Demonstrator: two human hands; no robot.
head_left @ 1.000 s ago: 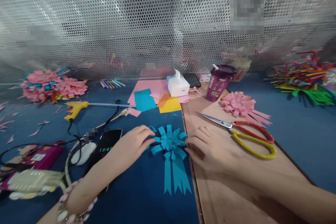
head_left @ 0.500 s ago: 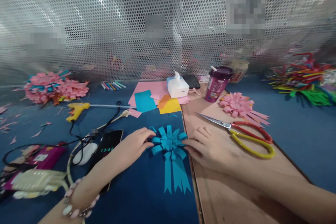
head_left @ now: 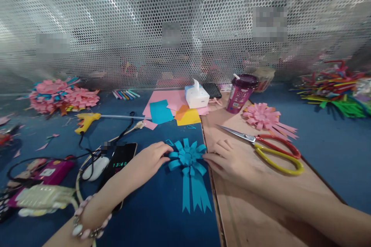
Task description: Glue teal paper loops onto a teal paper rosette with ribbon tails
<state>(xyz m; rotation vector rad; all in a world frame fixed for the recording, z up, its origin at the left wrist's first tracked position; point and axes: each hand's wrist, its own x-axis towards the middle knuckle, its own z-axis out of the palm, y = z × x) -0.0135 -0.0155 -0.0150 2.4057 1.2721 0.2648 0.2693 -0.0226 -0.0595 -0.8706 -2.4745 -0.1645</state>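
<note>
A blue paper rosette [head_left: 189, 156] lies on the blue tabletop, with looped petals, a smaller flower at its middle and several notched ribbon tails pointing towards me. At its left side is my left hand [head_left: 155, 156], thumb and forefinger apart beside a looped petal. My right hand [head_left: 224, 156] rests on the brown board, its fingers stretched out and the tips at the rosette's right petals. Neither hand lifts the rosette. To the right of my right hand lie scissors [head_left: 261, 144] with one red and one yellow handle, and behind them a pink paper rosette [head_left: 262, 115].
A yellow glue gun [head_left: 87, 122], its cord and a phone [head_left: 124, 158] lie left. Behind the rosette are coloured paper sheets [head_left: 160, 111], a tissue pack [head_left: 197, 96] and a purple cup [head_left: 241, 93]. Pipe cleaners [head_left: 336, 92] are heaped at far right, before a perforated metal panel [head_left: 185, 7].
The view has shifted slightly. A blurred red-and-dark thing has come into view at the left edge. Both hands stay beside the blue rosette, nearly unmoved.
</note>
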